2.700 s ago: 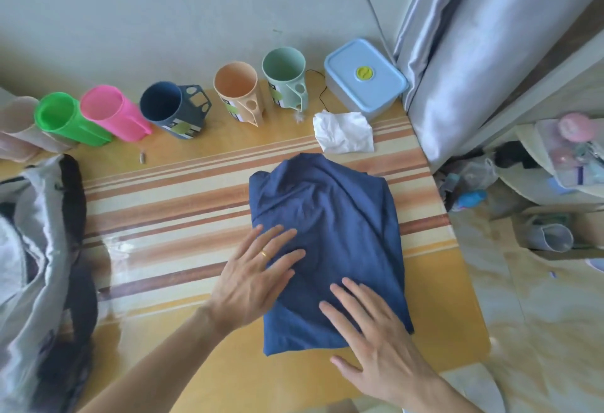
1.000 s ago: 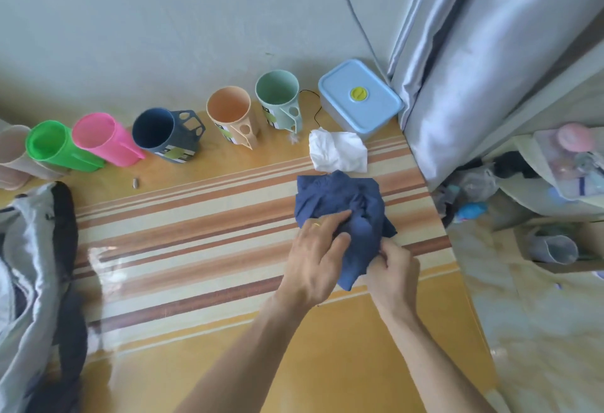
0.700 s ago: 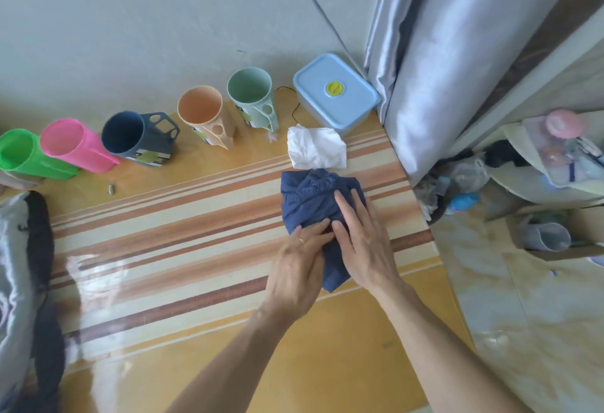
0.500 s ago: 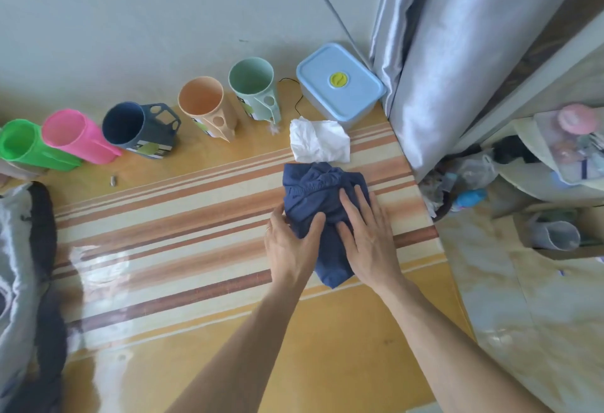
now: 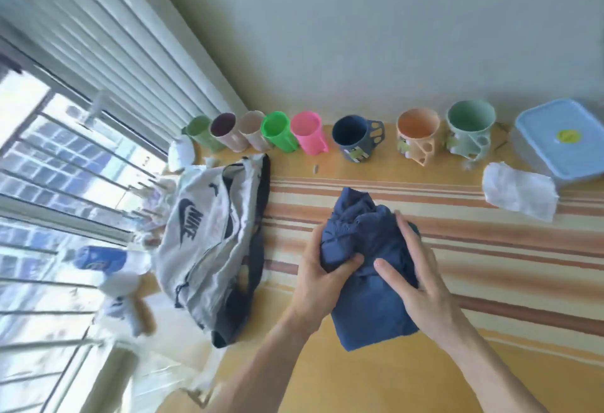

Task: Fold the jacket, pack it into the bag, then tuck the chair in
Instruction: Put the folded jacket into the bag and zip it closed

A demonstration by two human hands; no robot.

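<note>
The navy blue jacket (image 5: 366,242) is a compact folded bundle held between both hands over the striped wooden table (image 5: 490,249). My left hand (image 5: 322,277) grips its left side, thumb pressed into the cloth. My right hand (image 5: 418,272) clasps its right side with fingers spread over the top. A grey bag (image 5: 209,236) with dark straps and a dark logo lies slumped on the table just left of the bundle. No chair is in view.
A row of coloured plastic cups (image 5: 353,136) lines the wall at the back. A light blue lidded box (image 5: 562,141) and a crumpled white tissue (image 5: 519,190) sit at the back right. A barred window (image 5: 49,184) and clutter lie beyond the table's left edge.
The jacket went from a flat fold to a small bundle gripped in both hands. The bundle and my view have shifted left, bringing the grey bag fully into sight.
</note>
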